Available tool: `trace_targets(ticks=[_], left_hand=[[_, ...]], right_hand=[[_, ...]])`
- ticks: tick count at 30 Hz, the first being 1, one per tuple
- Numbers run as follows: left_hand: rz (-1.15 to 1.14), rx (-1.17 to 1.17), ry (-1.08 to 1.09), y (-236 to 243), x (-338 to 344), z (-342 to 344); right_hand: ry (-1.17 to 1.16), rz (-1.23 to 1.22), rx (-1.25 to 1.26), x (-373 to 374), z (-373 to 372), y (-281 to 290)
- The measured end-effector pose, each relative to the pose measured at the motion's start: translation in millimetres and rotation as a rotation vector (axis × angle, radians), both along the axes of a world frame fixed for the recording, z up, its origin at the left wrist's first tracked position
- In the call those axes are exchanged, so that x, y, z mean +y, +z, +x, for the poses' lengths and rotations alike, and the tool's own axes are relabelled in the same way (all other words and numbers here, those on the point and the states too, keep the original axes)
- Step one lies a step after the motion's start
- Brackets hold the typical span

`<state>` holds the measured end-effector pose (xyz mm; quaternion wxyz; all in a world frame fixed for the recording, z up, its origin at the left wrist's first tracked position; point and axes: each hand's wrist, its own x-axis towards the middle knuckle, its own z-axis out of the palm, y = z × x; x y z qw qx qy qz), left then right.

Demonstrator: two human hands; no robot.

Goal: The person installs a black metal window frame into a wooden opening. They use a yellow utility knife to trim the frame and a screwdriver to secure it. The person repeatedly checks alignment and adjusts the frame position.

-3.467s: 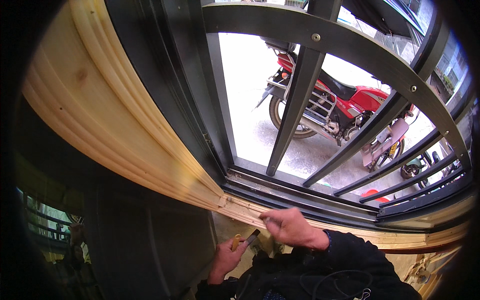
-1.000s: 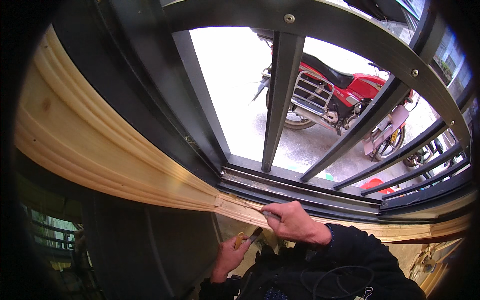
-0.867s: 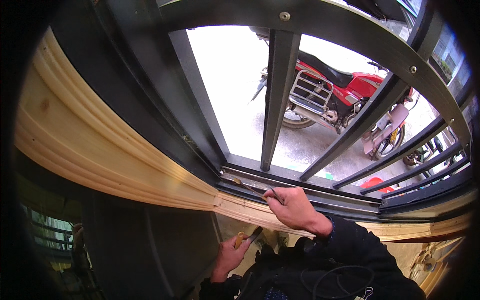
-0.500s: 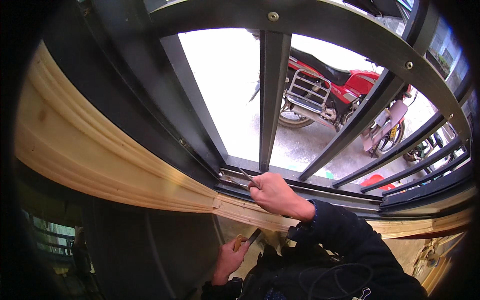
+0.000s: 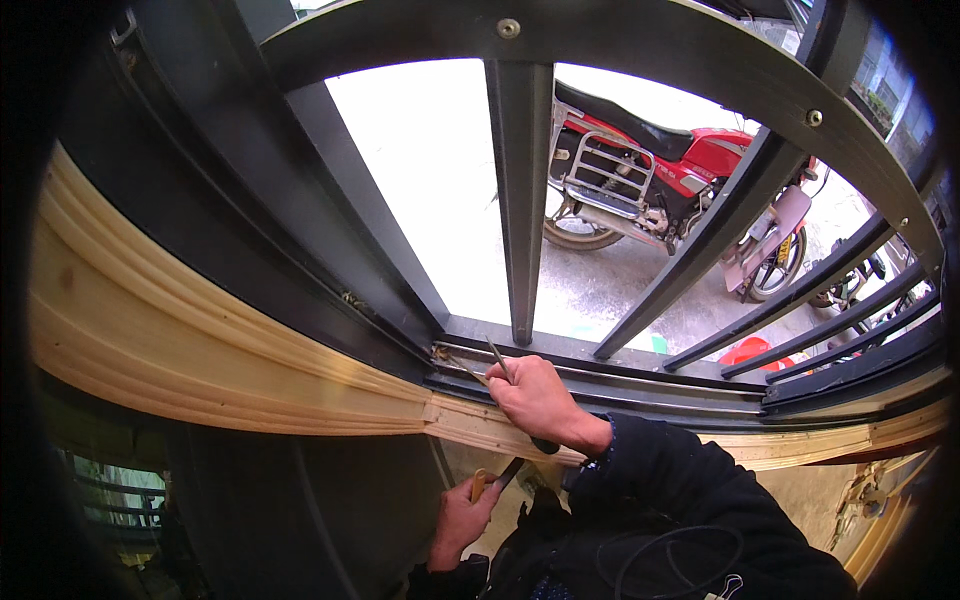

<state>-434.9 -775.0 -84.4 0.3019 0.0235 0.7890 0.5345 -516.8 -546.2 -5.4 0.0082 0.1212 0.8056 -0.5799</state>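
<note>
My right hand (image 5: 535, 395) is closed on a thin metal tool (image 5: 499, 355) over the left end of the dark window track (image 5: 640, 385). Another thin strip from the same hand angles into that track, where small debris (image 5: 440, 355) lies in the corner. Below the pale wooden trim (image 5: 250, 375), my left hand (image 5: 462, 515) grips a yellow-handled tool (image 5: 480, 485) with a dark flat part pointing up to the right. The trim runs along the frame and beneath my right forearm, with a joint near that hand.
Dark metal bars (image 5: 520, 200) cross the window. Outside stand a red motorcycle (image 5: 720, 160) and a red plastic item (image 5: 750, 353). A dark reflective panel (image 5: 250, 510) fills the lower left. Wooden pieces (image 5: 880, 500) are at the lower right, and a dark cord (image 5: 680, 530) loops over my clothing.
My right hand has moved up and left from the wooden trim to the window track with its tool. My left hand has barely moved. The view has shifted slightly.
</note>
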Motion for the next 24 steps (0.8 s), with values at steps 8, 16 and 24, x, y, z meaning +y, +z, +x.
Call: trace_targets(ticks=[8, 16, 24], left_hand=[[-0.004, -0.046, 0.024, 0.2, -0.2, -1.2], [-0.003, -0.04, 0.027, 1.2, -2.7, -2.4], [0.003, -0.032, 0.016, -0.9, -1.8, -3.7]], right_hand=[[0.032, -0.033, 0.047, -5.6, -2.5, -2.5], [0.034, -0.176, -0.006, -0.3, 0.4, -6.3], [0.063, -0.125, -0.031, 1.4, 1.1, -2.4]])
